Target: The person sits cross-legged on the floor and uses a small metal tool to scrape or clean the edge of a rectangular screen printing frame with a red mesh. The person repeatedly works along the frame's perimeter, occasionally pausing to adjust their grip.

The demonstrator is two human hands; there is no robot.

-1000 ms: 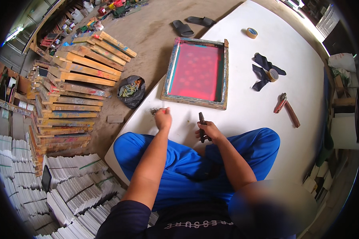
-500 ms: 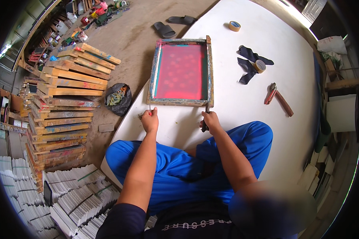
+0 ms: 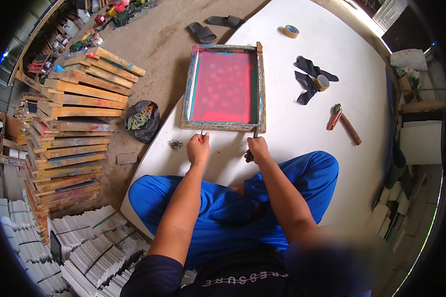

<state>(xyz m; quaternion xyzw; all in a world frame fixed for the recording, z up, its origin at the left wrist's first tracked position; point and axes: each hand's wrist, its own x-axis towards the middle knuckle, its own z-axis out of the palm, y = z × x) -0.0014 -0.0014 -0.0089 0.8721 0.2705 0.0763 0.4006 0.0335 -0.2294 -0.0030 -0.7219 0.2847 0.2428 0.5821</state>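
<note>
Left hand (image 3: 198,150) grips slim red-handled tool (image 3: 200,140); right hand (image 3: 257,146), dark pliers (image 3: 249,157). Paint-stained wooden frame (image 3: 223,125) overhangs left edge of white surface (image 3: 292,133), which extends rightward past 2 tan tape rolls (image 3: 292,34).

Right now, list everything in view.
White board: 1, white, centre-right
Screen: 1, pink-red, on board
Tape rolls: 2, tan, board's right
Cloth strips: 2, black, by nearer roll
Red tool: 1, red, right of screen
Bar: 1, brown, beside it
Debris: 1 pile, dark, board's left edge
Slippers: 2, dark grey, far floor
Bag: 1, black, left floor
Block: 1, greyish, below bag
Frames: many, stained wood, left
Sheet stacks: many, white, lower left
Containers: several, mixed, upper left
Sack: 1, white, right edge
Trousered legs: 2, blue, bottom centre
Left hand: 1, bare, below screen, holding slim tool
Right hand: 1, bare, below screen, holding dark tool
</note>
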